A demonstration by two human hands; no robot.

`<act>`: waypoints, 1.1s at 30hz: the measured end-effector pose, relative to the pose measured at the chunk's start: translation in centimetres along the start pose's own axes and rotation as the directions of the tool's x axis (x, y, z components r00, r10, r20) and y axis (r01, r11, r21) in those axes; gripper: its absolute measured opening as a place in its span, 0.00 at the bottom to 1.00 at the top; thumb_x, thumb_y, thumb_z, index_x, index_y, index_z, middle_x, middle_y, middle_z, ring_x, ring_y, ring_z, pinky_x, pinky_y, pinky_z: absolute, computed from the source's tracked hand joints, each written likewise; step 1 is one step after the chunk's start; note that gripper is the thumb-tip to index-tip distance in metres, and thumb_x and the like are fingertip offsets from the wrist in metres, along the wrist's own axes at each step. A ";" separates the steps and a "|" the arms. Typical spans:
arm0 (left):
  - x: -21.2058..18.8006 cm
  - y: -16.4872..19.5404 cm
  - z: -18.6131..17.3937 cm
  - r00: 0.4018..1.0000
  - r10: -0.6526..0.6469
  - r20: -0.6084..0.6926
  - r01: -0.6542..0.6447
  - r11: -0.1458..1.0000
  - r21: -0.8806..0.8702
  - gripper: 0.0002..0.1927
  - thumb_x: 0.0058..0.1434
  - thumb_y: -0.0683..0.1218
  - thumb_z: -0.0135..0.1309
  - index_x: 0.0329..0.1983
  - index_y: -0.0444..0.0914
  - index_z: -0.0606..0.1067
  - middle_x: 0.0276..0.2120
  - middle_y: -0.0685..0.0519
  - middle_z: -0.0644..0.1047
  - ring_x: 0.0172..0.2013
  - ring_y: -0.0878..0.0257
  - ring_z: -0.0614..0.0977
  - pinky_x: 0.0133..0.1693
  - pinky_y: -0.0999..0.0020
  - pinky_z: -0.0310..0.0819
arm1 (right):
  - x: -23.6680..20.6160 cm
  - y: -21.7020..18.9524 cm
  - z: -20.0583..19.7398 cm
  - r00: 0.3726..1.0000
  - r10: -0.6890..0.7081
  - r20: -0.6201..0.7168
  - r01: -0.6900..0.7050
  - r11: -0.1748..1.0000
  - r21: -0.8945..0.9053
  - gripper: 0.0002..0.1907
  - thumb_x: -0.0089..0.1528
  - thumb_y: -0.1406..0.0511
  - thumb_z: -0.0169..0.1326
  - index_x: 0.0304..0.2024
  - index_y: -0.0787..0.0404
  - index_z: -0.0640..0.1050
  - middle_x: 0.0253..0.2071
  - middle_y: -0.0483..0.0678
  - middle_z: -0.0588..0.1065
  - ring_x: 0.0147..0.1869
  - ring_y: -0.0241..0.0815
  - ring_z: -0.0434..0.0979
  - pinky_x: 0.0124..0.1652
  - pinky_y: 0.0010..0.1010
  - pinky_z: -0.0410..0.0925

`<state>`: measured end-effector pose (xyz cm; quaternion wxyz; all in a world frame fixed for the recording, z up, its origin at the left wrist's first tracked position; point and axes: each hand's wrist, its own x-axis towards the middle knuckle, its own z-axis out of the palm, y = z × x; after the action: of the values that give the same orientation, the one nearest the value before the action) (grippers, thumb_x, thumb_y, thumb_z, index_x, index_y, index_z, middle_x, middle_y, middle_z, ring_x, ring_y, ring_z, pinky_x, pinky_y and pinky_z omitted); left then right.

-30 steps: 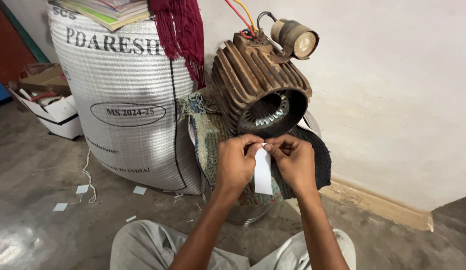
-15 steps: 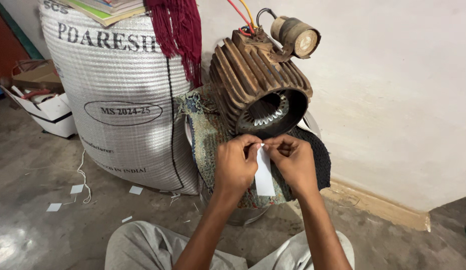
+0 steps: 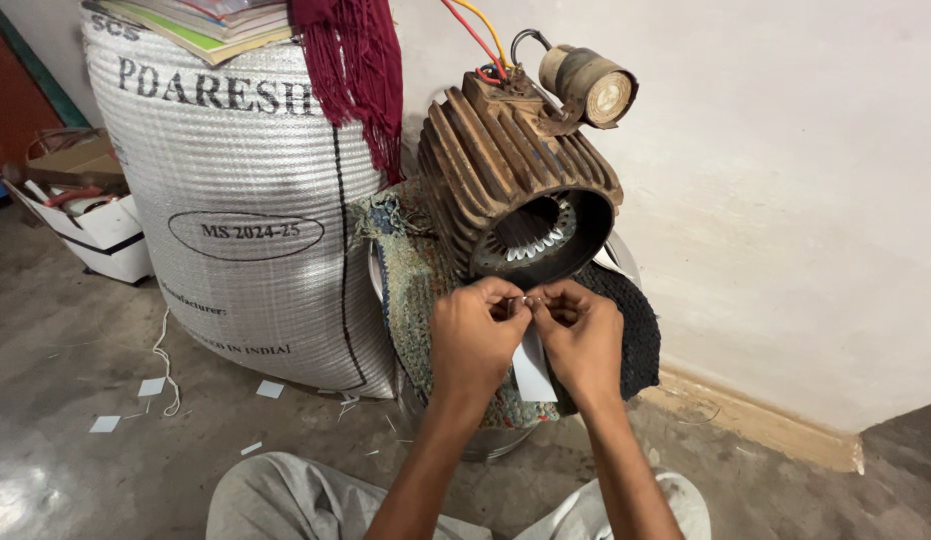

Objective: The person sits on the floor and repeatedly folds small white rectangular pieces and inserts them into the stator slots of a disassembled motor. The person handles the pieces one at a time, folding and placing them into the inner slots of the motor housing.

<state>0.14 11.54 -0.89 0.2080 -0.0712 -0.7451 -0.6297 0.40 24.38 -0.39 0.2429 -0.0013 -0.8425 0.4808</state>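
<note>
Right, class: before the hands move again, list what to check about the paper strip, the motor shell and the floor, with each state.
1. Both hands, left hand and right hand, pinch the paper strip: ok.
2. Strip unfolded and untorn: cannot tell, fingers cover its top.
3. Motor shell tilted on the mats, opening toward the person: ok.
4. Shell slots clear: cannot tell.
5. Floor free of scraps: not ok.
</note>
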 end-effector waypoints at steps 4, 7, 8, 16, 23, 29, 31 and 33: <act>1.1 0.4 1.7 0.996 -0.087 -0.007 0.087 0.996 -0.005 0.10 0.51 0.45 0.64 0.33 0.35 0.84 0.28 0.46 0.85 0.27 0.60 0.88 0.30 0.66 0.79 | 0.8 0.9 -0.5 0.995 -0.056 -0.080 0.057 0.998 0.005 0.05 0.59 0.71 0.61 0.37 0.66 0.84 0.31 0.49 0.84 0.35 0.33 0.85 0.37 0.24 0.75; 1.7 0.4 3.9 1.000 -0.005 -0.029 0.004 0.999 -0.032 0.10 0.50 0.44 0.64 0.33 0.34 0.84 0.28 0.46 0.85 0.29 0.61 0.89 0.32 0.69 0.80 | 2.0 2.3 -1.8 0.995 -0.038 -0.090 0.038 0.999 0.002 0.05 0.59 0.71 0.62 0.37 0.66 0.84 0.31 0.49 0.84 0.34 0.34 0.85 0.37 0.25 0.75; 1.9 0.3 4.7 1.000 -0.025 -0.012 0.024 0.999 -0.034 0.09 0.51 0.44 0.64 0.33 0.34 0.84 0.28 0.46 0.85 0.28 0.62 0.89 0.32 0.69 0.80 | 2.3 2.9 -2.2 0.995 -0.036 -0.092 0.037 0.999 0.002 0.05 0.59 0.71 0.61 0.37 0.66 0.84 0.31 0.49 0.84 0.34 0.33 0.85 0.37 0.25 0.75; 2.8 0.1 7.1 0.999 -0.040 0.005 0.040 0.998 -0.042 0.09 0.51 0.43 0.63 0.34 0.33 0.83 0.26 0.47 0.85 0.25 0.62 0.88 0.29 0.68 0.79 | 3.8 4.7 -3.3 0.995 -0.042 -0.086 0.046 0.998 0.040 0.05 0.60 0.71 0.60 0.38 0.67 0.84 0.30 0.47 0.84 0.33 0.30 0.83 0.35 0.23 0.73; 2.8 0.1 5.1 0.999 0.049 0.005 -0.048 0.990 -0.130 0.08 0.56 0.42 0.58 0.37 0.33 0.82 0.28 0.48 0.85 0.27 0.64 0.87 0.30 0.69 0.79 | 4.2 4.9 -3.7 0.997 -0.017 -0.080 0.026 0.994 0.108 0.05 0.59 0.71 0.63 0.37 0.68 0.83 0.29 0.45 0.82 0.32 0.27 0.77 0.33 0.21 0.70; 1.2 0.3 7.3 0.995 0.093 0.042 -0.089 0.992 -0.094 0.10 0.55 0.44 0.62 0.39 0.35 0.82 0.30 0.49 0.85 0.27 0.63 0.87 0.29 0.69 0.79 | 4.5 7.4 -5.9 0.998 -0.006 0.061 -0.010 0.964 0.265 0.04 0.61 0.73 0.61 0.38 0.69 0.83 0.32 0.45 0.82 0.34 0.27 0.78 0.35 0.20 0.69; 1.0 0.5 7.5 0.986 0.165 -0.001 -0.165 0.985 -0.043 0.09 0.55 0.44 0.63 0.39 0.36 0.83 0.31 0.49 0.84 0.27 0.61 0.87 0.30 0.68 0.79 | 4.9 7.7 -6.0 0.994 0.024 0.108 -0.059 0.939 0.338 0.05 0.61 0.73 0.60 0.39 0.70 0.82 0.33 0.45 0.82 0.35 0.27 0.79 0.35 0.20 0.70; 1.1 0.7 7.5 0.984 0.177 -0.004 -0.177 0.984 0.009 0.08 0.56 0.44 0.63 0.38 0.37 0.83 0.29 0.49 0.83 0.27 0.60 0.86 0.30 0.67 0.78 | 5.1 7.7 -6.0 0.993 -0.007 0.122 -0.038 0.930 0.367 0.05 0.61 0.73 0.60 0.40 0.70 0.82 0.33 0.46 0.82 0.36 0.28 0.79 0.36 0.20 0.71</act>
<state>-2.22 18.78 -0.73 0.2652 -0.1349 -0.7381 -0.6055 -3.43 34.57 -2.03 0.1835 0.0668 -0.7506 0.6313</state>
